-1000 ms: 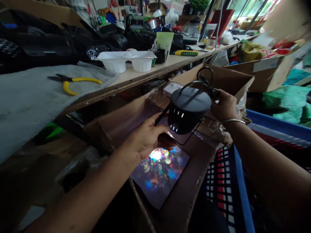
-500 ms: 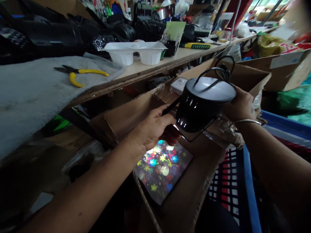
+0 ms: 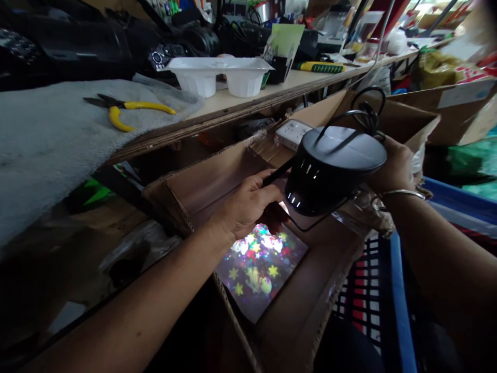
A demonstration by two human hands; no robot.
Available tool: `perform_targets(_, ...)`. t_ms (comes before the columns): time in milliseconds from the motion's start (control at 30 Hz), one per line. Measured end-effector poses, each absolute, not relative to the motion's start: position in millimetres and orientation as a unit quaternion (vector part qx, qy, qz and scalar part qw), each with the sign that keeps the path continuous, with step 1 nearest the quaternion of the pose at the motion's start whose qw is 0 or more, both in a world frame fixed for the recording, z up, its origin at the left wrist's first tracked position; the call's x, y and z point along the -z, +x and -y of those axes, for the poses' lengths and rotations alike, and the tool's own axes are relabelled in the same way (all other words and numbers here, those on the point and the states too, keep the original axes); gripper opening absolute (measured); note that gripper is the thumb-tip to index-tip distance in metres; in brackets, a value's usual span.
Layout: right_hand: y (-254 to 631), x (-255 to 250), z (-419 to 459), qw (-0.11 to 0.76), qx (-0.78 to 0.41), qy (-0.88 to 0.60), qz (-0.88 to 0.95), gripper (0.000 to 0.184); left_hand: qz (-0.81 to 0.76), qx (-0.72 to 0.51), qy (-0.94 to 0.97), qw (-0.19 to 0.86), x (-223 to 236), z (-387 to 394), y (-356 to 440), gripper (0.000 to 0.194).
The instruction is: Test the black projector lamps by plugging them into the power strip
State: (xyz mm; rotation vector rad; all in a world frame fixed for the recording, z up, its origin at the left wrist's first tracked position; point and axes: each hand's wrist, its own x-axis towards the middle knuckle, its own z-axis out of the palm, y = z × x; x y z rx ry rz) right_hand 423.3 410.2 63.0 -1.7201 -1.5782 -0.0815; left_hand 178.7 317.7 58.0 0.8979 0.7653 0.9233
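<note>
Over an open cardboard box (image 3: 217,181), a black projector lamp (image 3: 316,186) is tilted with its front facing down. My left hand (image 3: 250,204) is closed at its front left, by the thin black bracket; some fingertips are hidden beneath. On the far right side my right hand (image 3: 392,166) is wrapped against the housing, its fingers mostly hidden behind it. A coiled black cable (image 3: 368,119) rises from the back of the lamp. Colored stars, snowflakes and snowman-like shapes glow on a flat grey sheet (image 3: 260,305) inside the box.
A white power strip (image 3: 292,133) sits at the box's far end. Yellow-handled pliers (image 3: 149,106) lie on a grey cloth (image 3: 46,140) on the bench, near a white plastic tray (image 3: 244,80). A blue basket (image 3: 402,311) stands right of the box.
The light pattern on the sheet has changed: snowman-like shapes and yellow snowflakes now show where blue and yellow stars were. The lamp and both hands appear slightly farther right, as the view has shifted.
</note>
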Motion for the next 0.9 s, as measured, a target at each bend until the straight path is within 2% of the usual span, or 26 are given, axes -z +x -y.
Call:
perform_targets(233, 433, -54, -418, 0.405, 0.052, -0.651, 0.64, 0.016, -0.353, -0.43, 0.406, 0.725, -55, -315, 178, 0.026)
perform_targets(500, 430, -54, -419, 0.377, 0.059, -0.672, 0.635, 0.019, -0.346, -0.429, 0.416, 0.723, -51, -315, 177, 0.026)
perform_targets(900, 418, -66, -412, 0.399, -0.028, -0.674, 0.621, 0.014, -0.33, -0.436, 0.427, 0.72, -52, -315, 177, 0.026)
